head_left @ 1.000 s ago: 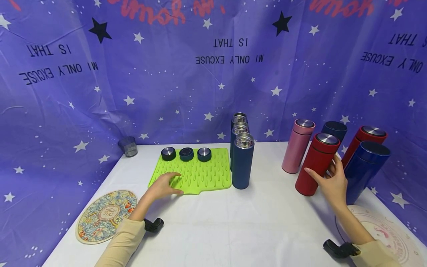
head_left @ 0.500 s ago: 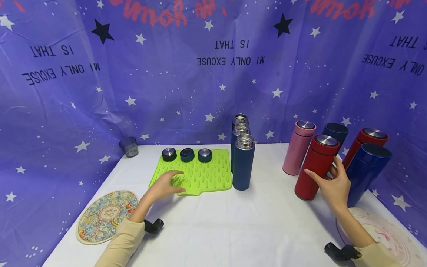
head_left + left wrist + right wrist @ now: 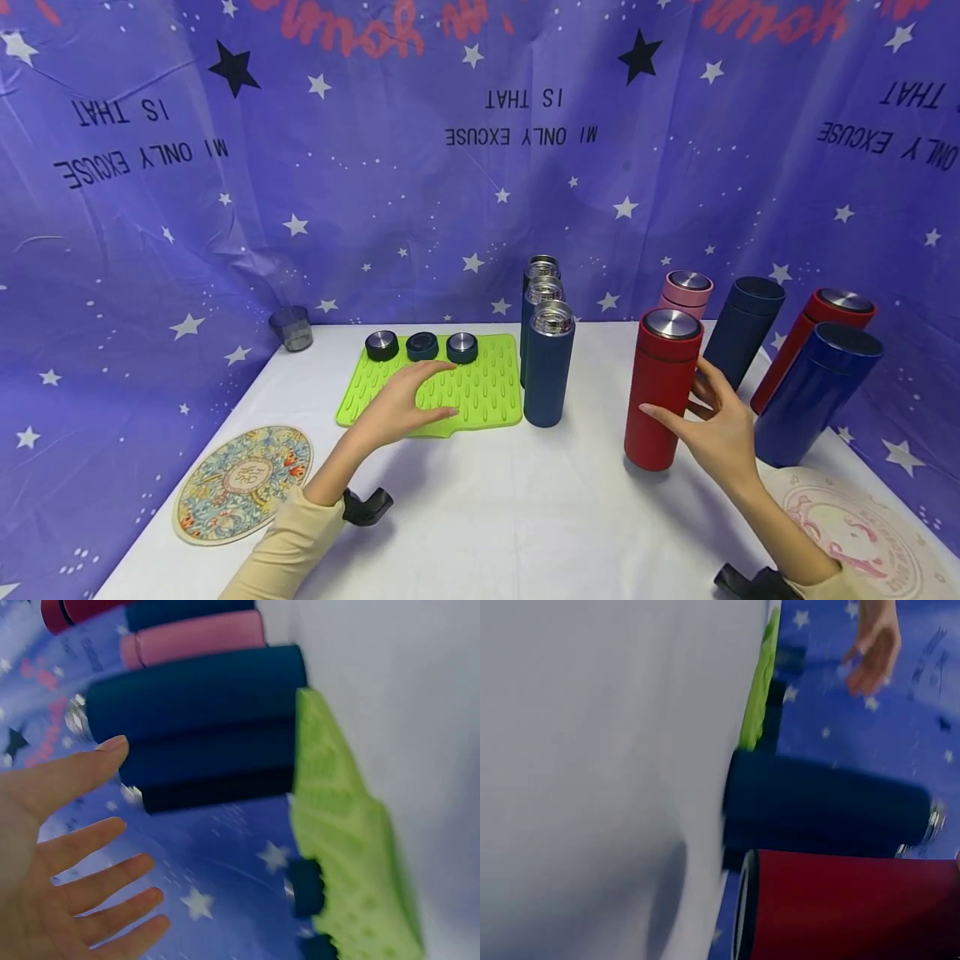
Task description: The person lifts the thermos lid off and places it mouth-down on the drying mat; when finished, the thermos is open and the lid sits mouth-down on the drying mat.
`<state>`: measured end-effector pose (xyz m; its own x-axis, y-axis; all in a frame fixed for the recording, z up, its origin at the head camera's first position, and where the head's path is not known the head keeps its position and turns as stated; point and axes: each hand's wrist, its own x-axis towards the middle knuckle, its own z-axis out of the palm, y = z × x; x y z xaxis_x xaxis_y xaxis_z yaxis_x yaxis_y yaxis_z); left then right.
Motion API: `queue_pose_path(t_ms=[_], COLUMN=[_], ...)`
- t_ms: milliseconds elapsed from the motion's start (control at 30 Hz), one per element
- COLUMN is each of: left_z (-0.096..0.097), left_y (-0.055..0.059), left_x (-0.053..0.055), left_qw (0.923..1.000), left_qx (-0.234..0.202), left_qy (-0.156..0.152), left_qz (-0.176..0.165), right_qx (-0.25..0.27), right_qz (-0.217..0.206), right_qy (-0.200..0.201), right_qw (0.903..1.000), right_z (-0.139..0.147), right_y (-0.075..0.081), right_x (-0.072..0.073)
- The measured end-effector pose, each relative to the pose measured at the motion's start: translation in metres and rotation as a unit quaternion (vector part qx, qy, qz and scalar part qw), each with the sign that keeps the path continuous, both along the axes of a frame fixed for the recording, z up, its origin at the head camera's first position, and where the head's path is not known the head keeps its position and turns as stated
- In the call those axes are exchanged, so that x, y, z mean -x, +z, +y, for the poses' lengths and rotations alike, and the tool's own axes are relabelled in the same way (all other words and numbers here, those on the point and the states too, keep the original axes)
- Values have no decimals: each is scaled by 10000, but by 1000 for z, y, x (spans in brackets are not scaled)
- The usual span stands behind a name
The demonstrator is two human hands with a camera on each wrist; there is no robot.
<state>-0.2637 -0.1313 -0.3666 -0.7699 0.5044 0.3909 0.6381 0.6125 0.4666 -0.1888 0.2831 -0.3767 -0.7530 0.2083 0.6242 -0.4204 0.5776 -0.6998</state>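
My right hand (image 3: 723,442) grips a red thermos (image 3: 654,408) with a silver-topped lid, thumb in front and fingers behind. In the right wrist view its base is off the table, with a shadow on the cloth. My left hand (image 3: 397,404) hovers over a green ribbed mat (image 3: 491,392), thumb and fingers spread, holding nothing. Along the mat's back edge lie a black lid (image 3: 382,346) and two dark blue lids (image 3: 462,348). At the mat's right side, three lidless dark blue thermoses (image 3: 548,379) stand in a row, their steel necks showing.
On the right stand a pink thermos (image 3: 687,292), a dark blue one (image 3: 742,329), another red one (image 3: 813,346) and a shiny blue one (image 3: 813,400). A pale round mat (image 3: 862,533) lies in front of them. At left are a patterned round mat (image 3: 243,483) and a small tinted glass (image 3: 291,328).
The right hand has lifted the red thermos and brought it left and nearer, away from the other thermoses. The left hand has moved right and slightly up over the green mat.
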Motion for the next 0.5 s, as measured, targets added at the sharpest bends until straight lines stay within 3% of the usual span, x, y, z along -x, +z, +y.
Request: queue_pose_path(t_ms=[300, 500], left_z=[35, 52], left_y=[34, 46], left_x=[-21, -30], left_qw=[9935, 9866], left_qx=[-730, -1088], left_qy=[-790, -1173], left_qz=[364, 304], right_qx=[-376, -603], right_qz=[12, -156], right_qy=[854, 1342], right_qw=[9956, 9890], right_z=[-39, -63], right_y=[11, 16], right_x=[-3, 2])
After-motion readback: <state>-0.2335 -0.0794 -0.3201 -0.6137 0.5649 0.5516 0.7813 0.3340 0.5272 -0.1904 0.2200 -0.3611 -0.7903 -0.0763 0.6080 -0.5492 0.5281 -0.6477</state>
